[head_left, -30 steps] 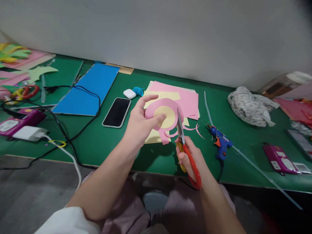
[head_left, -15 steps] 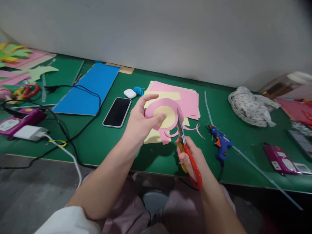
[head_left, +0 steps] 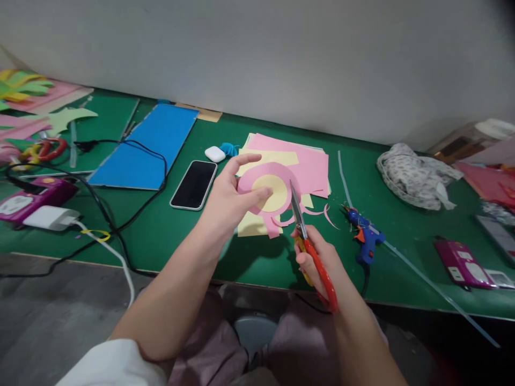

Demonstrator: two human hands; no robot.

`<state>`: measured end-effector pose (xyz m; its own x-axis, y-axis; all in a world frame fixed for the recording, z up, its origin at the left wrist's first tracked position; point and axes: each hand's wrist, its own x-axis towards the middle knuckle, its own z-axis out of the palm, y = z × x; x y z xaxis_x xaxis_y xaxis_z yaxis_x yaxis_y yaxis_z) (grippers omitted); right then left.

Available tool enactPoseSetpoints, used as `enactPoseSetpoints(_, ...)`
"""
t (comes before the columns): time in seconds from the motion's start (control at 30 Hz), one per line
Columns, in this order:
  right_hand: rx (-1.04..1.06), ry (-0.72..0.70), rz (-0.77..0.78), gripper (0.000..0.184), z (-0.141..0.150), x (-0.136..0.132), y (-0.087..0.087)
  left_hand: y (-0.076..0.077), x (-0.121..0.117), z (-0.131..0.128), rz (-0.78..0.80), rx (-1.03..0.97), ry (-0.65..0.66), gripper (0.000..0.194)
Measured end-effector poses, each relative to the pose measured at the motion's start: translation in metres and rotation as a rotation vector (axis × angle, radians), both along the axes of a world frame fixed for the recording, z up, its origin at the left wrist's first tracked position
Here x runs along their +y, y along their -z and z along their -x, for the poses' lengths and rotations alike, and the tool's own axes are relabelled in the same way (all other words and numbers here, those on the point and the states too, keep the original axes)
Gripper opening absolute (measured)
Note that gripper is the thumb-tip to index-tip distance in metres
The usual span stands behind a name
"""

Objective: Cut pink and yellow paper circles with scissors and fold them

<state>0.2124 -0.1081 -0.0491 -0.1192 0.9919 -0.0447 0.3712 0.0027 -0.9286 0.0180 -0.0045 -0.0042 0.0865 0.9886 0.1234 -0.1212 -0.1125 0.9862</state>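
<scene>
My left hand (head_left: 233, 195) holds a round pink paper piece (head_left: 250, 176) with a yellow paper circle (head_left: 277, 194) on it, the thumb pressed on the yellow and the other fingers at the far edge or hidden beneath. In my right hand (head_left: 319, 254) is a pair of scissors (head_left: 300, 214) with one red and one yellow handle. The blades lie across the right part of the pink ring, close to the yellow circle. Curled pink paper strips (head_left: 316, 213) lie below and right of it. Behind are stacked pink sheets (head_left: 311, 163) and a yellow sheet (head_left: 251, 225).
A phone (head_left: 193, 185), white case (head_left: 215, 154) and blue board (head_left: 148, 150) lie to the left, with black cables crossing the board. On the right are a blue glue gun (head_left: 367, 236) with a long glue stick, a bundled cloth (head_left: 416, 174) and a purple power strip (head_left: 462, 262).
The scissor blades have closed slightly and the handles have drawn nearer each other. The paper disc has shifted a little to the left with my left hand.
</scene>
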Motion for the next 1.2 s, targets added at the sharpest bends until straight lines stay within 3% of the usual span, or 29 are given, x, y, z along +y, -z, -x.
enactPoseSetpoints(0.87, -0.126, -0.022, 0.047, 0.073, -0.009, 0.000, -0.007, 0.000, 0.005, 0.010, 0.046, 0.059, 0.073, 0.056)
enactPoseSetpoints(1.2, 0.067, -0.076, 0.095, 0.083, -0.013, -0.003, -0.001, -0.005, -0.002, 0.004, 0.061, 0.078, 0.093, 0.056)
